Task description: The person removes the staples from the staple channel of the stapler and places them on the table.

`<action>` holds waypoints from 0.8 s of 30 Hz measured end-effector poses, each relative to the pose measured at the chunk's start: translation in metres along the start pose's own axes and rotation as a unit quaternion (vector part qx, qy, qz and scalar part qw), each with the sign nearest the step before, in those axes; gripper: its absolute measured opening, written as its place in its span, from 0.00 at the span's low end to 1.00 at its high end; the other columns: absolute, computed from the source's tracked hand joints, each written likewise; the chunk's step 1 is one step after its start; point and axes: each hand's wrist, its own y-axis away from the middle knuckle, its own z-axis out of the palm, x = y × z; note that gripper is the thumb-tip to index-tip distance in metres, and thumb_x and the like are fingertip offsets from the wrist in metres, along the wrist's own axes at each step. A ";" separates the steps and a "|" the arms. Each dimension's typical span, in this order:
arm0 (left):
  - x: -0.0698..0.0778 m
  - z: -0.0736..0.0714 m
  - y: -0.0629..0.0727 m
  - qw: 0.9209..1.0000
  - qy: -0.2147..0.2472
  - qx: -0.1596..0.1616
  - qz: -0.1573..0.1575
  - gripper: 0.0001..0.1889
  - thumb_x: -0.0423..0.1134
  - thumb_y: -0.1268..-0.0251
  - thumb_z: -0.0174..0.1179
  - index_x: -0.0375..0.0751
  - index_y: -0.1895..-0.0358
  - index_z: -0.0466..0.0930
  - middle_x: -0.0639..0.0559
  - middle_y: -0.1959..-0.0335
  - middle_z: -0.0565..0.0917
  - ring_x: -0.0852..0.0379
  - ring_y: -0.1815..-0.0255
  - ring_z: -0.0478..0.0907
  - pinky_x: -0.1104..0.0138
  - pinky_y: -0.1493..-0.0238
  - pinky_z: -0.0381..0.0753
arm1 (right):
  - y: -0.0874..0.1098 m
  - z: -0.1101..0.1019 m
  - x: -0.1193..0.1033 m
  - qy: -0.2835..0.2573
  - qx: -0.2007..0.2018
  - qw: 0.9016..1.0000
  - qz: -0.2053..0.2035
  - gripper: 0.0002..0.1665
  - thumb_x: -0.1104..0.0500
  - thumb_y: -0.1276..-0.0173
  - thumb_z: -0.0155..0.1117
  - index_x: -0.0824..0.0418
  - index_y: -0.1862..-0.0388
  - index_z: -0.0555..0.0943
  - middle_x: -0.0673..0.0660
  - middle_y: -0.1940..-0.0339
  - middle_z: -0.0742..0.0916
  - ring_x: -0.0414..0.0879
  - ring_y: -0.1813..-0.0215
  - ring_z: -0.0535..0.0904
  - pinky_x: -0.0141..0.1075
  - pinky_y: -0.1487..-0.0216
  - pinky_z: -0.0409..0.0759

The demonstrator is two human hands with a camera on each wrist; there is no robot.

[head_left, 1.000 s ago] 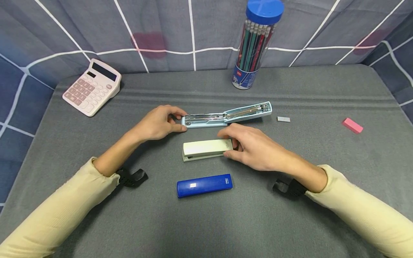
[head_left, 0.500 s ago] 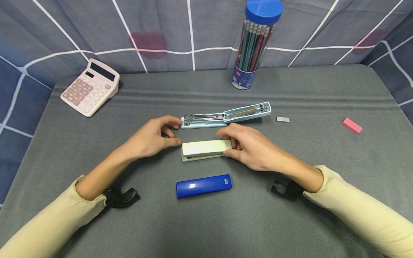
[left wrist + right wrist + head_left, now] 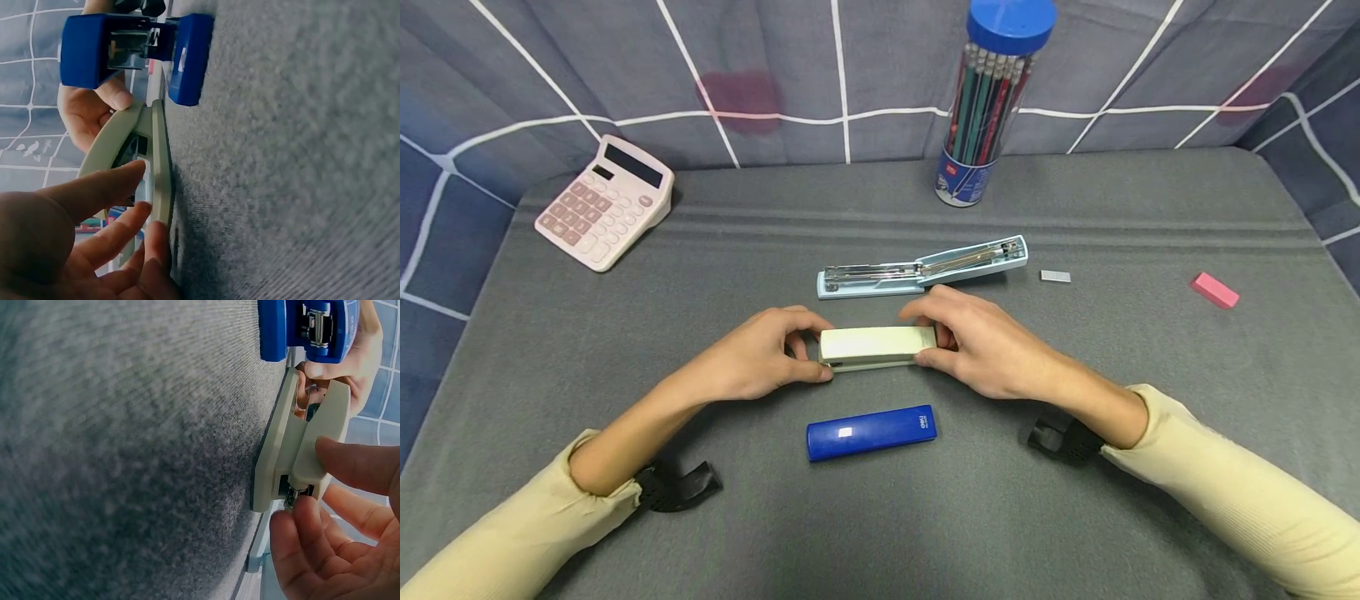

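A pale green stapler (image 3: 877,343) lies on the grey cloth between my hands. My left hand (image 3: 767,354) has thumb and fingers around its front end, at the base in the left wrist view. At the rear end my right hand (image 3: 988,346) grips it, thumb on the upper arm's side and fingertips by the metal spring at the back (image 3: 300,492). Beyond it rests a light blue stapler (image 3: 880,292), swung wide apart with its metal magazine showing. Nearer to me is a dark blue stapler (image 3: 872,433), its jaws slightly apart in the left wrist view.
A small strip of staples (image 3: 1055,276) lies right of the light blue stapler, and a pink eraser (image 3: 1215,290) is further right. A pink calculator (image 3: 606,204) sits at the back left. Against the checked curtain stands a tall pencil tub (image 3: 981,117) with a blue lid.
My left hand has left the light blue stapler's end and come toward me to the pale green stapler's front end. The right hand stays at the rear end of the pale green stapler.
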 end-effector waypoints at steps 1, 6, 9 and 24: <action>0.000 0.000 -0.001 1.000 -0.004 0.004 0.002 0.20 0.33 0.44 0.72 0.32 0.48 0.81 0.48 0.62 0.80 0.58 0.72 0.76 0.65 0.70 0.72 | 0.000 0.000 0.000 0.002 -0.001 1.000 0.001 0.22 0.62 0.37 0.73 0.59 0.44 0.80 0.48 0.66 0.77 0.42 0.66 0.73 0.39 0.66 0.70; -0.003 0.003 -0.002 0.999 -0.017 0.024 0.016 0.17 0.31 0.46 0.73 0.35 0.51 0.84 0.51 0.64 0.80 0.59 0.73 0.76 0.64 0.68 0.72 | -0.003 0.000 -0.003 0.021 0.001 1.000 -0.004 0.20 0.60 0.39 0.74 0.57 0.47 0.82 0.49 0.61 0.80 0.45 0.59 0.72 0.41 0.59 0.69; -0.004 0.004 -0.002 0.999 -0.024 0.034 0.024 0.17 0.32 0.47 0.74 0.36 0.52 0.85 0.52 0.65 0.80 0.60 0.73 0.75 0.64 0.68 0.71 | -0.007 0.002 -0.008 0.029 0.008 0.999 -0.015 0.19 0.58 0.40 0.75 0.56 0.49 0.84 0.49 0.57 0.81 0.46 0.54 0.70 0.41 0.54 0.67; -0.008 0.005 -0.001 0.997 -0.038 0.058 0.040 0.17 0.35 0.48 0.75 0.38 0.54 0.86 0.54 0.62 0.83 0.59 0.74 0.72 0.66 0.72 0.69 | -0.027 0.019 -0.027 0.008 -0.045 0.999 -0.009 0.20 0.61 0.34 0.68 0.59 0.43 0.80 0.50 0.52 0.83 0.43 0.54 0.75 0.43 0.51 0.73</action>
